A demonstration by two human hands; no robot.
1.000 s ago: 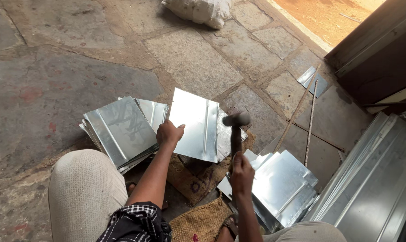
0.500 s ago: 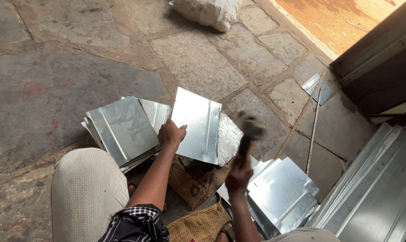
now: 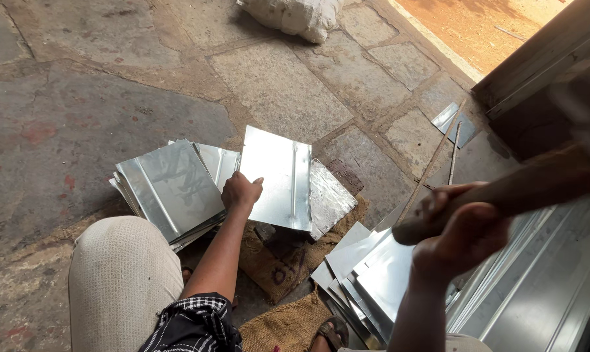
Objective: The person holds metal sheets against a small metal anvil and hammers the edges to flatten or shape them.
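Observation:
My left hand (image 3: 241, 193) grips the near left edge of a shiny rectangular metal sheet (image 3: 279, 176) and holds it tilted above a burlap-covered block. A ridge runs along the sheet's right side. My right hand (image 3: 463, 233) is raised close to the camera, closed around the wooden handle of a hammer (image 3: 523, 189). The handle is blurred and its head is out of frame at the upper right. Another crinkled metal piece (image 3: 329, 195) lies under the held sheet.
A stack of similar metal sheets (image 3: 171, 189) lies left of my hand, another stack (image 3: 367, 274) at the lower right. Long metal channels (image 3: 543, 287) lie along the right edge. Thin rods (image 3: 438, 160), a white sack (image 3: 295, 14) and burlap (image 3: 282, 326) rest on the stone floor.
My right hand has swung the hammer up from just above the sheet to high near the camera. My left hand still holds the sheet in the same place.

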